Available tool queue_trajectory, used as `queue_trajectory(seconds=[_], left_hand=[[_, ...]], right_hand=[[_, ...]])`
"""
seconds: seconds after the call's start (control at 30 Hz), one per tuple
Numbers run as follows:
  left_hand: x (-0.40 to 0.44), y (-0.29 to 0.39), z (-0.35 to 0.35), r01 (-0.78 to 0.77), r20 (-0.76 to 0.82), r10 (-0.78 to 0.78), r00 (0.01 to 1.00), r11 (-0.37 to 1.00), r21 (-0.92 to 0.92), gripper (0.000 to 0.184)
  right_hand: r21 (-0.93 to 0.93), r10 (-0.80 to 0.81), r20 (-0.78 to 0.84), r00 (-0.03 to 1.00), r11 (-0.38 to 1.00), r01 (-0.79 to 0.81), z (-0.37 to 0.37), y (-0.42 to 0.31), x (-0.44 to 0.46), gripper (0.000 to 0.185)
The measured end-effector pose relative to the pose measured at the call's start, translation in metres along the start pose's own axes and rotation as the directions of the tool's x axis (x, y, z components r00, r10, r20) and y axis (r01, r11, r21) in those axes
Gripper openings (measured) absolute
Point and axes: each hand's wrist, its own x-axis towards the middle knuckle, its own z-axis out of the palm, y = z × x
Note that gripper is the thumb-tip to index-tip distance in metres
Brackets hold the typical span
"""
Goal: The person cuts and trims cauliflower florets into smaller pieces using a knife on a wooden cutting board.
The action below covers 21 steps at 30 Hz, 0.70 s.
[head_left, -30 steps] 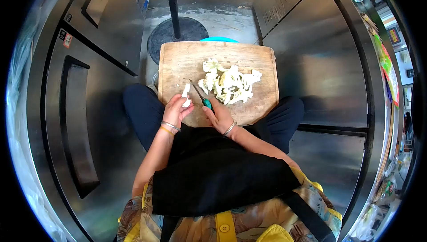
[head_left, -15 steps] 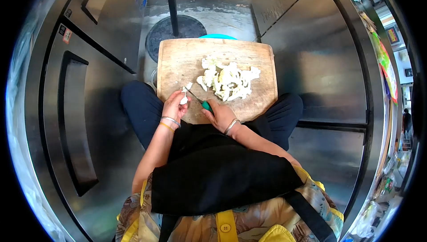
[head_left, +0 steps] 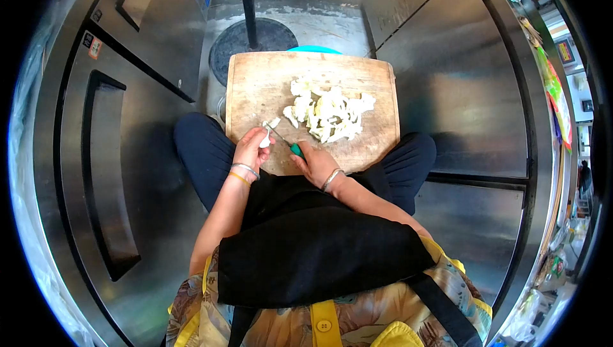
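Observation:
My left hand [head_left: 250, 146] is closed around a small white cauliflower piece [head_left: 265, 139] at the near left of the wooden cutting board [head_left: 255, 82]. My right hand [head_left: 318, 164] grips a small knife [head_left: 296, 150] by its green handle. The thin blade points up and left and meets the piece by my left fingertips. Another pale bit [head_left: 274, 121] shows just beyond the blade tip; whether it is cut free I cannot tell. To the right of the blade, a heap of cut cauliflower [head_left: 332, 114] lies on the board.
The board rests over my lap, between my knees. Steel cabinets [head_left: 460, 85] with doors stand close on both sides. Behind the board are a black round base with a pole [head_left: 250, 8] and the rim of a blue basin [head_left: 316, 49]. Plastic bags [head_left: 530, 312] hang at the far right.
The cauliflower piece in my left hand has turned slightly, and the pale bit near the blade tip has shifted a little right. My right hand has hardly moved. The heap is unchanged.

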Motion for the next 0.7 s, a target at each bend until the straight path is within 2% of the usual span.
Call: queue_trajectory(seconds=[0.17,0.23,0.33,0.4,0.47,0.53,0.57,0.63,0.67,0.7], left_hand=[[0.001,-0.002,0.001,-0.011,-0.032,0.013,0.999,0.998,0.065,0.010],[0.001,-0.003,0.000,-0.026,0.015,0.024,1.000,0.988,0.151,0.010],[-0.004,-0.008,0.004,-0.086,0.070,0.064,0.996,0.919,0.385,0.013],[-0.005,-0.007,0.003,-0.099,0.038,0.092,0.995,0.940,0.327,0.015],[0.002,-0.002,0.002,-0.124,0.015,0.125,0.992,0.950,0.286,0.017],[0.014,0.003,0.002,-0.173,-0.061,0.183,0.981,0.975,0.142,0.023],[0.023,0.007,0.002,-0.186,-0.063,0.197,0.978,0.972,0.145,0.023],[0.045,0.021,0.005,-0.259,-0.077,0.271,0.960,0.956,0.135,0.028],[0.052,0.031,0.011,-0.261,-0.097,0.279,0.956,0.952,0.162,0.029],[0.058,0.039,0.017,-0.271,-0.096,0.289,0.952,0.948,0.168,0.029]], right_hand=[[-0.018,0.035,0.003,0.999,0.999,-0.035,0.007,0.001,0.005,0.030],[-0.020,0.064,0.039,0.997,0.998,-0.063,0.011,0.004,0.012,0.030],[0.016,0.067,0.077,0.995,0.998,-0.068,0.017,0.010,0.016,0.032],[0.088,-0.024,0.049,0.998,0.996,0.020,0.023,0.018,0.015,0.036],[0.145,-0.050,0.029,0.998,0.988,0.045,0.019,0.018,0.009,0.037],[0.207,-0.073,-0.004,0.997,0.976,0.073,0.012,0.020,0.003,0.038],[0.237,-0.085,-0.020,0.996,0.968,0.087,0.007,0.018,0.000,0.039],[0.480,0.104,0.174,0.979,0.859,-0.176,-0.007,0.017,-0.010,0.041],[0.492,0.050,0.072,0.996,0.867,-0.079,-0.004,0.024,-0.014,0.040],[0.495,0.041,0.065,0.997,0.866,-0.068,-0.002,0.032,-0.020,0.040]])
